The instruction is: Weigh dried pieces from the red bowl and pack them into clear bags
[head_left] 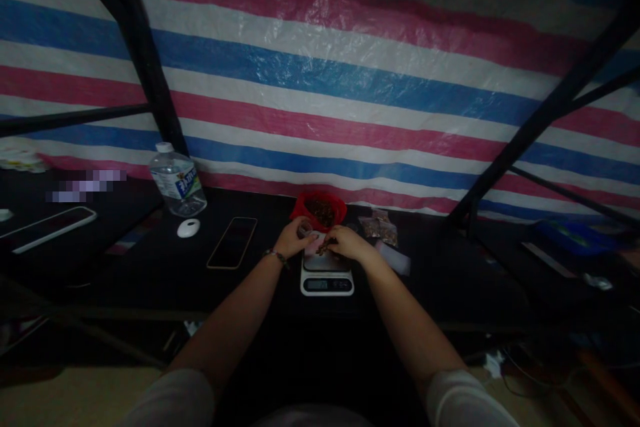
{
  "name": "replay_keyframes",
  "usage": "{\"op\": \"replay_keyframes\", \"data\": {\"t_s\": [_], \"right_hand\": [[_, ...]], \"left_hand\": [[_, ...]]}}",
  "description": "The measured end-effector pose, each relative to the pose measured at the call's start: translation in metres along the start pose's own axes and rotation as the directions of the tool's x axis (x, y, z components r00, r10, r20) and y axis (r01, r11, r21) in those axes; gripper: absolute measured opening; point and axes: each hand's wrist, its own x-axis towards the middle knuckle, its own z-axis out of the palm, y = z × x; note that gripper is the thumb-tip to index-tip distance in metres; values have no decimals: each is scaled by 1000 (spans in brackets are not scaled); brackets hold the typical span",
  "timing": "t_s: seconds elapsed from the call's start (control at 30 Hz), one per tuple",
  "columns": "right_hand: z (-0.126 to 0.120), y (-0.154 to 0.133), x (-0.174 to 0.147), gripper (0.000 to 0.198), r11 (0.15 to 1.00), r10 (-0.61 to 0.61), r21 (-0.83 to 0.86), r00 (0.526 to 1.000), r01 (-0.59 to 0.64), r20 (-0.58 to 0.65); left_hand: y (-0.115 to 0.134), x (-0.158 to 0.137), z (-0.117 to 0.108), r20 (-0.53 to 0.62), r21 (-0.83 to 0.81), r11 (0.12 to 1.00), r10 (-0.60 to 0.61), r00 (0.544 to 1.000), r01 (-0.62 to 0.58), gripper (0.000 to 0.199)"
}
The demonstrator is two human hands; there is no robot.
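A white digital kitchen scale (327,285) sits on the black table in front of me, its display lit. My left hand (294,238) is at its left back edge, fingers curled round a small clear cup (303,230). Over the weighing plate, my right hand (350,242) has its fingers bent together on small brown pieces (321,248), too small and dim to name. A red bowl (341,212) with many similar brown pieces stands just behind both hands. Several small clear bags (381,228) of brown pieces lie right of the bowl.
A pale flat packet (393,258) lies beside my right wrist. To the left are a phone (233,242), a white oval object (189,228) and a large clear plastic bottle (177,180). Dark metal posts (150,73) stand before the striped sheet. A blue tray (575,237) is far right.
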Motion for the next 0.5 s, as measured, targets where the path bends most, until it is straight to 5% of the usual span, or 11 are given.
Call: {"op": "replay_keyframes", "data": {"t_s": [0.23, 0.5], "right_hand": [[-5, 4, 10, 19, 994, -48, -102, 999, 47, -10], [-22, -11, 39, 16, 990, -139, -18, 981, 137, -133]], "left_hand": [[-5, 1, 3, 3, 24, 999, 40, 999, -41, 41], [-2, 1, 0, 42, 40, 998, 47, 998, -49, 41]]}}
